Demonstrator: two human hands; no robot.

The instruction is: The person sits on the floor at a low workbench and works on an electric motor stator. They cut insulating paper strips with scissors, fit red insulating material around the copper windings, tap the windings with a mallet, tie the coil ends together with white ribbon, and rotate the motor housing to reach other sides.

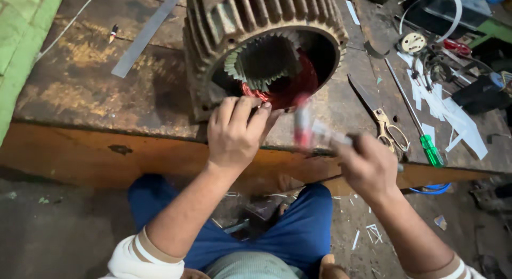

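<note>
**Inspector:** Starting at the left, a long flat grey metal strip [146,33] is lying diagonally on the rusty, stained steel workbench [80,87], well apart from the work. Nothing there is posing a hazard.

**Assistant:** And the centre?

**Inspector:** The large ribbed grey cast motor housing [261,44] is lying on its side at the bench edge, its open end facing the person. Reddish copper windings [290,87] and pale insulation paper [261,57] are showing in the bore. The left hand [234,132] is resting on the lower rim, fingers curled and pressed together at the windings; I cannot tell whether it is pinching anything.

**Assistant:** The right hand?

**Inspector:** The right hand [368,167] is closed in a fist around a red-headed tool with a pale shaft [312,129], just beside the housing mouth. The tool is blurred, so its kind is unclear.

**Assistant:** Risks?

**Inspector:** In my judgement, the left fingertips are sitting close to the tool's path; a misjudged swing could be striking them. A hard or skewed contact could also be nicking the wire enamel or tearing the paper. The housing is sitting near the edge, over the person's blue-trousered knees [298,231]; a push could be shifting it.

**Assistant:** Further right?

**Inspector:** Brass-handled scissors [381,116] and a green-handled screwdriver [421,129] are lying near the right forearm; an elbow could be knocking them off. White paper offcuts [458,119] are scattering beyond.
</note>
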